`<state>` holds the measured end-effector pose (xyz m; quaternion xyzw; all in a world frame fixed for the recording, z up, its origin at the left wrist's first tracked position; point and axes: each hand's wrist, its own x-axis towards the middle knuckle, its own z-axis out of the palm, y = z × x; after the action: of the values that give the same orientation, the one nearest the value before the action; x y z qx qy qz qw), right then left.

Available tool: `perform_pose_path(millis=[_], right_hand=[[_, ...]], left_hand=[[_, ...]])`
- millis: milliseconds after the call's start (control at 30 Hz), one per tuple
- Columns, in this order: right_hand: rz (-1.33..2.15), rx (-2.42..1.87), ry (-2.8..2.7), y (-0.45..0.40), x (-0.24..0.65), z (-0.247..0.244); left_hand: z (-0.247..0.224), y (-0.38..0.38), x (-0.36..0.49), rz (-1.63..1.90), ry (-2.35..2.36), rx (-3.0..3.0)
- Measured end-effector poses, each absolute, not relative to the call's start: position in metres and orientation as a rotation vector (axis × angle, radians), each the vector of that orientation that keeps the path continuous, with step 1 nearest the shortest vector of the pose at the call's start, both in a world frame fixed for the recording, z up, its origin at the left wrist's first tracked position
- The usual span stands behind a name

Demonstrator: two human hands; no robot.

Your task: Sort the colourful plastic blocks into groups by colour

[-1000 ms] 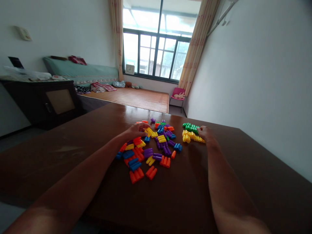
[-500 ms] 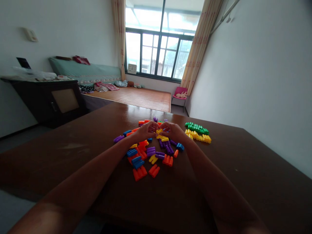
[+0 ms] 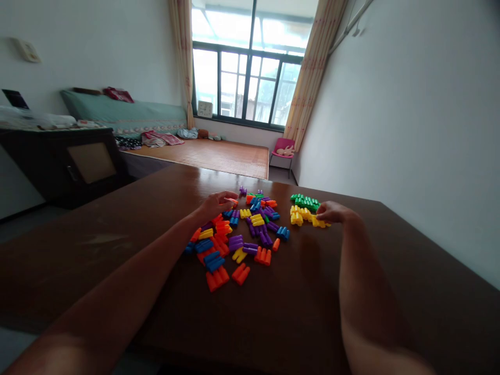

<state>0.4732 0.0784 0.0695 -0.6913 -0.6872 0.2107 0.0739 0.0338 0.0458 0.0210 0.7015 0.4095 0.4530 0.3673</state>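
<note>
My right hand is at the right, its fingertips pinched at the end of a row of yellow plastic building blocks. A yellow block shows just under those fingers, which partly hide it. Beside that row lies a row of green blocks. My left hand hovers at the far left side of a loose pile, fingers loosely curved and apart. An orange block shows at its fingertips; whether they touch it is hard to see. The pile has purple blocks, blue blocks and orange blocks.
All the blocks lie on a dark brown glossy table. Beyond it are a low bed with a mat, a pink chair and a window. A dark cabinet stands at the left.
My hands were together over the pile with a yellow block. The right one has moved right to the yellow row, the left one slightly left. The view has shifted a little.
</note>
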Motion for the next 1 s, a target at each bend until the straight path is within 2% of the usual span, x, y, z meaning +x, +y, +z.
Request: perform_pose_path(millis=[67,300,500,733,800,933,1000], right_hand=[[0.711,-2.118,-2.038,0.079,0.465,0.062],[0.653,-2.098,-2.046,0.078,0.452,0.054],[0.943,-2.264,-1.927,0.073,0.458,0.049],[0.919,-2.225,-1.933,0.075,0.456,0.044],[0.832,-2.214,-1.92,0.078,0.463,0.048],[0.258,-2.021,-1.966,0.086,0.466,0.044],[0.13,-1.882,-2.011,0.088,0.46,0.034]], left_hand=[[0.021,0.044,0.035,1.159,1.041,1.809],[0.028,0.037,0.033,1.154,1.036,1.82],[0.035,0.037,0.019,1.252,1.153,1.679],[0.039,0.032,0.014,1.266,1.187,1.611],[0.038,0.034,0.014,1.266,1.186,1.611],[0.032,0.039,0.013,1.278,1.175,1.645],[0.029,0.042,0.012,1.279,1.174,1.678]])
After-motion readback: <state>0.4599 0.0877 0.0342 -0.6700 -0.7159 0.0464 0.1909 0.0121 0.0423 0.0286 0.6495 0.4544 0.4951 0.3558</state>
